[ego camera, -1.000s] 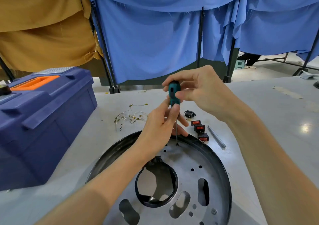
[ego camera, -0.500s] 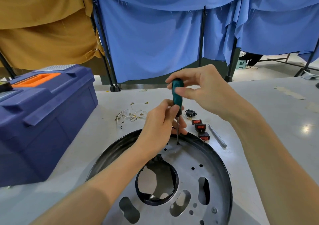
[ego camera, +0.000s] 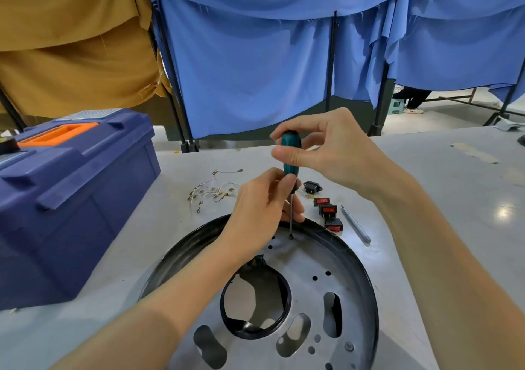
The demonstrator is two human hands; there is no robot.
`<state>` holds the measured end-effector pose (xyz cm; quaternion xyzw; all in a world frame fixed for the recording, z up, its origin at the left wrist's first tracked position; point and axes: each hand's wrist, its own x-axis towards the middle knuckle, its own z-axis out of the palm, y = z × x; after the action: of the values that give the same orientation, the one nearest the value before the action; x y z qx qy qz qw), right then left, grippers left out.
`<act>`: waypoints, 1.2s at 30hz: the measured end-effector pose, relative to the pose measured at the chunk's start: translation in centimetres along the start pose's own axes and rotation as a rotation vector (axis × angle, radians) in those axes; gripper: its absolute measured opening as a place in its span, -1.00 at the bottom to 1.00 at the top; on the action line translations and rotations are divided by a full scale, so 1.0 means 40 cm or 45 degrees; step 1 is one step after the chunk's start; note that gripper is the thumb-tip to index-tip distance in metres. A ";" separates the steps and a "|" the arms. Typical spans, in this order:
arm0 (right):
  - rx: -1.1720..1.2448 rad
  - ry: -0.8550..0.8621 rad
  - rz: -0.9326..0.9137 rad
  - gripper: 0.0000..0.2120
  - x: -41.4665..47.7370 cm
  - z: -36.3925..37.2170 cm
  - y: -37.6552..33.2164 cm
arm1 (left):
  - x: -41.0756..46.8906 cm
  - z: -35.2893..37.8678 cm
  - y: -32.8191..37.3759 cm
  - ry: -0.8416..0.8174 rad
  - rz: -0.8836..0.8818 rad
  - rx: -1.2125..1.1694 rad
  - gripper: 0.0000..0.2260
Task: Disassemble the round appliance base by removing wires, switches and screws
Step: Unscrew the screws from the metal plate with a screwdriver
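Screwdriver, teal-handled with a thin steel shaft (ego camera: 291, 154), has kept its tip in the same small screw (ego camera: 291, 236) over the last second. Only the right hand (ego camera: 335, 154) has shifted its hold round the handle top, and more teal shows now. Reads as mid-turn: the screw is not out yet, so this step is likely still loosening. Right hand is half closed, thumb and forefinger pinching the handle's upper part, other fingers loosely curled behind. Left hand (ego camera: 255, 213), just below it, has fingers curled in, pinching where handle meets shaft to steady it; its lower fingers look to rest on the rim, contact not clear. Round appliance base, silver perforated metal plate in a black rim (ego camera: 306, 256), lies flat under both hands, screw at its far edge below the left fingertips. Already off, judging from the layout: white wires with brass terminals (ego camera: 213, 189) left of the left hand, three red rocker switches (ego camera: 326, 209) and a black socket (ego camera: 312, 186) under the right hand. Another screw (ego camera: 349, 346) remains near the wrist side.
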<state>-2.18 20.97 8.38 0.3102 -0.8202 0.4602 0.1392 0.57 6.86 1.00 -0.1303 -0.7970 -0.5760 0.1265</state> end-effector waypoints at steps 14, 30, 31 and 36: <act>0.004 -0.036 -0.027 -0.85 -0.005 0.007 -0.017 | 0.000 0.000 0.003 0.024 0.055 0.011 -0.80; -0.025 0.009 -0.032 -0.80 -0.006 0.003 -0.015 | -0.002 0.001 -0.002 0.049 0.047 0.055 -0.76; -0.013 0.019 -0.040 -0.74 -0.006 0.003 -0.014 | -0.003 0.000 0.000 0.059 0.046 0.039 -0.71; -0.014 -0.014 -0.031 -0.67 -0.004 0.000 -0.014 | -0.008 -0.003 0.006 0.028 0.081 0.010 -0.73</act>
<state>-1.70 20.82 8.69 0.3218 -0.8197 0.4522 0.1419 0.95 6.80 1.13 -0.1488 -0.7932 -0.5701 0.1540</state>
